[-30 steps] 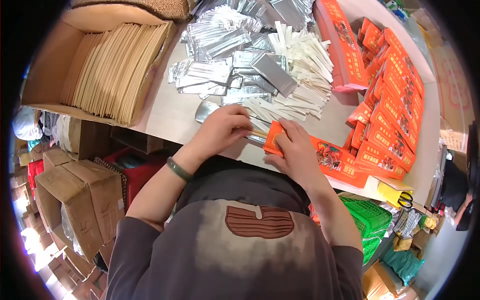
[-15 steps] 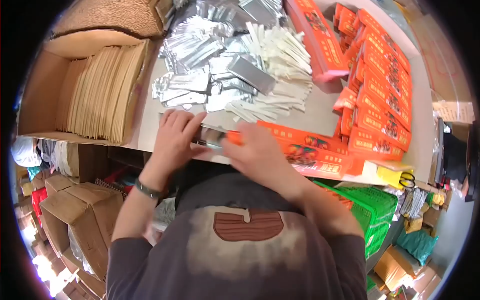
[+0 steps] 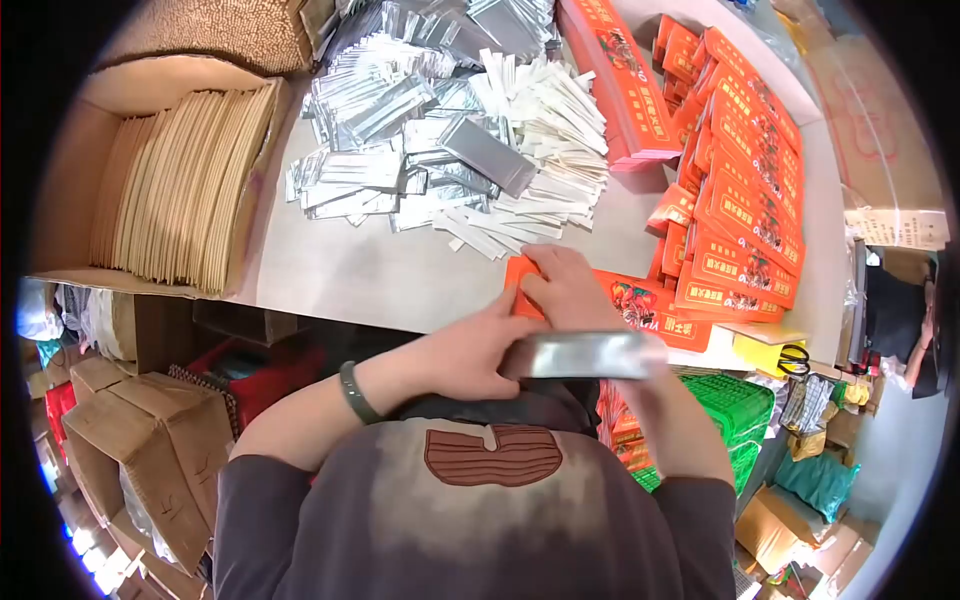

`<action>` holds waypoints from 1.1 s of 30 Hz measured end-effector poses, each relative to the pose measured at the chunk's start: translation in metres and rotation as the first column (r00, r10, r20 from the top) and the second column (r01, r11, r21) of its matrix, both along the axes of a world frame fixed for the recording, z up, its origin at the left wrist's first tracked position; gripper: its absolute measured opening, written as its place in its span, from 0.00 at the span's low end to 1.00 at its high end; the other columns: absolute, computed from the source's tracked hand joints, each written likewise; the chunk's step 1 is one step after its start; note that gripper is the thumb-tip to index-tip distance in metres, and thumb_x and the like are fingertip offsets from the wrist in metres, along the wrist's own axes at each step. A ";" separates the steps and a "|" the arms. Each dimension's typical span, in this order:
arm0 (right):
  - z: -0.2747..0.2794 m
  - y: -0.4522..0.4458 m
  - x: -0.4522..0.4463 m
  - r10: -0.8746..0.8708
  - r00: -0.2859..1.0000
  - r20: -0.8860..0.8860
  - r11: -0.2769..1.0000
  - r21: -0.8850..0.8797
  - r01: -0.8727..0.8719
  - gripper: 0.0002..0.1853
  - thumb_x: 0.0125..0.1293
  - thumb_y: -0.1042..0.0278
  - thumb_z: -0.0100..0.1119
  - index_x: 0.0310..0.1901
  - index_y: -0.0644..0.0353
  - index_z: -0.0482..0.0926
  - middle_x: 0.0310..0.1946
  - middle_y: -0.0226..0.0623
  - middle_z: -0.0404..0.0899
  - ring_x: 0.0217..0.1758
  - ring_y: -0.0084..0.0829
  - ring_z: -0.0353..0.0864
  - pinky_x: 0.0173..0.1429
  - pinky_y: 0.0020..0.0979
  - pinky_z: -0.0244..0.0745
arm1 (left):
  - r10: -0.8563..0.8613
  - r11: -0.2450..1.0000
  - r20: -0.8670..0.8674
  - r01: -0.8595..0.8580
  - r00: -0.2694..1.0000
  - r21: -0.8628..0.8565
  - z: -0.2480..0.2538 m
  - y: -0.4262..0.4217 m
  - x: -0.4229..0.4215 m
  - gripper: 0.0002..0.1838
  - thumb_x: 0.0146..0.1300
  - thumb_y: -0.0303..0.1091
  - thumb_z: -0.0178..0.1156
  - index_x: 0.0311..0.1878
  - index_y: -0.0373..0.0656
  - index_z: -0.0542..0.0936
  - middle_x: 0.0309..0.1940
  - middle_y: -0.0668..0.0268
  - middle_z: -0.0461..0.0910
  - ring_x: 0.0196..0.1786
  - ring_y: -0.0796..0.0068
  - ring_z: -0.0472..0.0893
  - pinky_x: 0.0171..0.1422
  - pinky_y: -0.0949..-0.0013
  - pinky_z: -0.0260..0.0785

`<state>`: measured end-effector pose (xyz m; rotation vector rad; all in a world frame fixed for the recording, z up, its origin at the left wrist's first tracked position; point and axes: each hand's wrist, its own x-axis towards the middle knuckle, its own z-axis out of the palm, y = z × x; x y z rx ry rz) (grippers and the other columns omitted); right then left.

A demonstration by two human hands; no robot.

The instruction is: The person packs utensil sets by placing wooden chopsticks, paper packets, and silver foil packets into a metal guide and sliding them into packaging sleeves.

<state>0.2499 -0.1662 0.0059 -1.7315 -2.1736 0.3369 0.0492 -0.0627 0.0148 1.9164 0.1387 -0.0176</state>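
My left hand [image 3: 480, 352] is closed on a silver foil packet [image 3: 585, 356], which is blurred and lies across in front of my right wrist. My right hand [image 3: 568, 292] presses its fingers on an orange-red printed sleeve [image 3: 650, 308] at the table's front edge. The two hands are close together. Beyond them lie a heap of silver packets [image 3: 365, 170] and a pile of white paper-wrapped strips [image 3: 560, 130]. Filled red sleeves [image 3: 745, 190] are stacked at the right.
An open carton [image 3: 70, 200] of upright tan sleeves stands at the left of the table [image 3: 330, 270]. A stack of flat red sleeves [image 3: 625, 90] lies at the back. Yellow-handled scissors [image 3: 793, 358] and a green crate [image 3: 735, 410] are at the right. A person's arm [image 3: 922, 345] shows far right.
My left hand has come from the table edge toward my right hand, now carrying a silver packet. My right hand has moved right, onto the end of the red sleeve. The view has shifted.
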 end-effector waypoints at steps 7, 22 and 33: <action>-0.018 0.011 -0.041 -0.553 0.832 0.032 0.812 -0.204 0.547 0.21 0.70 0.49 0.62 0.31 0.61 0.79 0.21 0.43 0.81 0.27 0.50 0.83 0.36 0.47 0.77 | 0.579 0.728 -0.132 -0.438 0.804 0.528 -0.029 0.047 -0.050 0.31 0.51 0.33 0.74 0.59 0.42 0.75 0.44 0.55 0.80 0.45 0.48 0.82 0.48 0.54 0.76; -0.033 0.053 0.050 -0.458 0.881 -0.117 0.880 0.081 0.468 0.10 0.57 0.65 0.70 0.37 0.60 0.85 0.37 0.45 0.80 0.46 0.48 0.81 0.52 0.44 0.75 | 0.902 0.207 0.142 -0.696 0.409 0.688 0.014 0.172 -0.139 0.21 0.67 0.41 0.69 0.57 0.39 0.82 0.49 0.50 0.84 0.50 0.50 0.85 0.54 0.54 0.78; -0.023 0.114 0.005 -0.473 0.869 -0.143 0.857 0.153 0.492 0.09 0.60 0.67 0.68 0.41 0.60 0.84 0.45 0.46 0.79 0.54 0.49 0.78 0.59 0.46 0.74 | 0.882 0.188 -0.015 -0.320 0.471 0.929 -0.010 0.241 -0.238 0.18 0.69 0.30 0.62 0.61 0.38 0.79 0.51 0.45 0.82 0.54 0.47 0.83 0.57 0.52 0.76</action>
